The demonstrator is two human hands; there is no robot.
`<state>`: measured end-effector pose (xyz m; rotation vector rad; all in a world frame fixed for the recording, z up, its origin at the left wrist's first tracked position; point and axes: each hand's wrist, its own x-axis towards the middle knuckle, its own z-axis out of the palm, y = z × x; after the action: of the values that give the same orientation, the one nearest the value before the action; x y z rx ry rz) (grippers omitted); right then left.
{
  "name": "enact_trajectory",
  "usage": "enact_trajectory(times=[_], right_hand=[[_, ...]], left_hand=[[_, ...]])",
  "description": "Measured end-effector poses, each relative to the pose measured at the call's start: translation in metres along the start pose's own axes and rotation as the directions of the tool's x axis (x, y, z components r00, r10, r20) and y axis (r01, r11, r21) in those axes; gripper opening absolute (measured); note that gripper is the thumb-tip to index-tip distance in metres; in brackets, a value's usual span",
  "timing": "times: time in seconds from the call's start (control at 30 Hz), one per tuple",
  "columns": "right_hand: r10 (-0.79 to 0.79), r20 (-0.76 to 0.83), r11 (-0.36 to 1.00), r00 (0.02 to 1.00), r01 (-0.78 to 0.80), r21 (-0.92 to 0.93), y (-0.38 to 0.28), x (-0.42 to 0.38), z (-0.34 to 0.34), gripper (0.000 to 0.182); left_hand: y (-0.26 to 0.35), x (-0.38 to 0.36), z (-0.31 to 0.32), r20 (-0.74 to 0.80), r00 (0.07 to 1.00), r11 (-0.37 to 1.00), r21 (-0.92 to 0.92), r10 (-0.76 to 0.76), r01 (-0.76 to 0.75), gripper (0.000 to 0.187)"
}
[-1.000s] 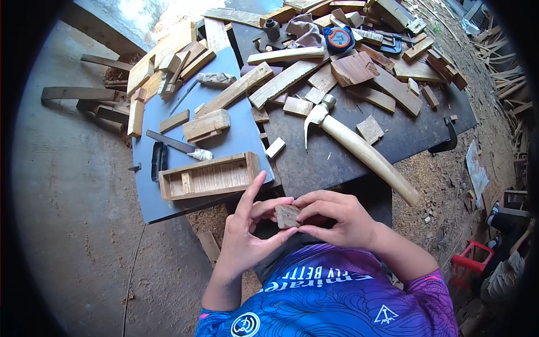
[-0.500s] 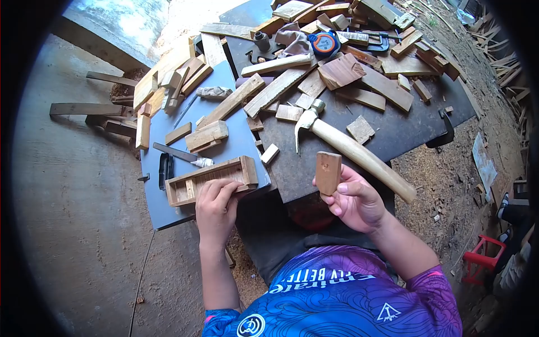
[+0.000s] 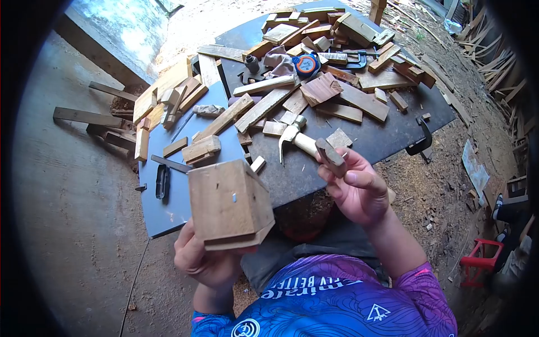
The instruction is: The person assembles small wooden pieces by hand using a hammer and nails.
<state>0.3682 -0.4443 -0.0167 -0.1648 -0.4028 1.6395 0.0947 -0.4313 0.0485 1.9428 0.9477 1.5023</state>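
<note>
A wooden box point(image 3: 224, 202) is held up near the camera, one end facing me. My left hand point(image 3: 205, 261) grips it from below, with the fingers partly hidden behind it. To the right, my right hand point(image 3: 359, 185) pinches a small wooden block point(image 3: 330, 158), which is tilted with its narrow side showing. Behind that hand a claw hammer point(image 3: 292, 135) lies on the dark table point(image 3: 382, 135), its handle partly covered by the hand.
Wood pieces point(image 3: 348, 104) are piled over the far table, around a blue tape measure point(image 3: 306, 65) and a clamp point(image 3: 421, 137). A black tray point(image 3: 161, 181) lies on the grey board point(image 3: 168, 216). A red stool point(image 3: 481, 255) and part of a person are at the right.
My left hand has lifted the box off the grey board and turned its end toward the camera. My right hand has turned the small block to a slant.
</note>
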Motion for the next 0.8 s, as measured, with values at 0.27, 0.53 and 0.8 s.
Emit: enact_trajectory(times=[0.27, 0.53, 0.8], right_hand=[[-0.193, 0.164, 0.883, 0.967, 0.245, -0.401, -0.030, 0.023, 0.066, 0.040], [-0.271, 0.573, 0.017, 0.774, 0.599, -0.801, -0.031, 0.059, 0.104, 0.030], [-0.154, 0.531, 0.158, 0.833, 0.551, -0.819, -0.034, 0.078, 0.094, 0.026]], left_hand=[[-0.025, -0.001, 0.057, -0.126, 0.990, 0.944, -0.316, 0.059, -0.097, 0.033], [-0.025, 0.025, 0.064, 0.041, 0.999, 0.933, -0.359, 0.027, -0.010, 0.033], [-0.036, 0.026, 0.068, 0.106, 0.994, 0.865, -0.501, 0.035, 0.023, 0.041]])
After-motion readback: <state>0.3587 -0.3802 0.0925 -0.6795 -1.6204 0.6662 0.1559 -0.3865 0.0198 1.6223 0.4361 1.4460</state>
